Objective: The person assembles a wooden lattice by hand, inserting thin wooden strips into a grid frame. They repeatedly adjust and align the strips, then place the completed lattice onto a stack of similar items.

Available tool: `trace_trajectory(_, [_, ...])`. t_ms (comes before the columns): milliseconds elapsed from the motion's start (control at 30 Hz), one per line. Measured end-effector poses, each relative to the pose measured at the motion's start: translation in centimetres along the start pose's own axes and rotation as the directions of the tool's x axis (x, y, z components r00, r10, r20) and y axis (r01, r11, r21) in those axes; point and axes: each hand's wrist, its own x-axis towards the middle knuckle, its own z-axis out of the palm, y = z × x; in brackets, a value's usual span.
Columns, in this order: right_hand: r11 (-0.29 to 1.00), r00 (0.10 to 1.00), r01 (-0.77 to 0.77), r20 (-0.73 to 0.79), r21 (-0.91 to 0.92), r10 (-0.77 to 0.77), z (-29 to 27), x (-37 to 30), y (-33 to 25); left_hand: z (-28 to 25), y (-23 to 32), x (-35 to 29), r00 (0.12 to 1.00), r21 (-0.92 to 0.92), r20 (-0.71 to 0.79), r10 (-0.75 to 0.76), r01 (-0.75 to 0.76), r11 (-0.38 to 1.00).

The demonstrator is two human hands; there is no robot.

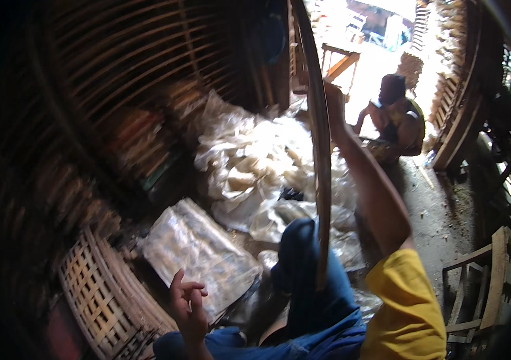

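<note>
A long, narrow wooden piece stands upright before me, its top running out of the upper edge. Only its thin edge shows, so I cannot tell whether it is a single board or a panel seen side-on. My right hand is raised at arm's length and closed on its upper part; the piece partly hides the fingers. Low on the left, my left hand is empty, its fingers apart and partly bent. Beneath and beyond it lies a flat, pale plastic-covered bundle. The piece's lower end comes down over my bent, blue-trousered knee.
Crumpled clear plastic sheeting is heaped ahead. Stacked slatted wooden trays lean at lower left; slatted racks line the dark left wall. Another person sits low at far right. A wooden frame stands at lower right.
</note>
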Motion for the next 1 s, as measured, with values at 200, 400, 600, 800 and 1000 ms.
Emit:
trace_trajectory(200, [0.994,0.998,0.043,0.055,-0.105,-0.038,10.1,-0.5,-12.9,-3.1,0.3,-3.1,0.986,0.041,-0.156,-0.061,0.068,0.997])
trace_trajectory(400, [0.957,0.957,0.229,0.222,-0.179,-0.188,17.4,-8.3,-11.8,-1.2,2.9,-2.4,0.99,0.171,-0.074,0.124,-0.11,0.979])
trace_trajectory(600, [0.943,0.831,0.178,0.557,-0.281,0.008,25.0,-21.5,-7.8,-1.9,2.8,-2.7,0.994,0.151,-0.012,0.109,-0.106,0.983])
trace_trajectory(800, [0.959,0.579,0.111,0.801,-0.259,0.15,31.6,-34.4,-8.4,-4.8,2.5,-3.0,0.999,0.193,-0.039,-0.009,0.016,0.981])
trace_trajectory(1000, [0.954,0.445,0.069,0.864,-0.293,0.233,38.5,-42.0,-8.5,-6.3,1.6,-2.3,0.997,0.185,-0.037,-0.066,0.071,0.98])
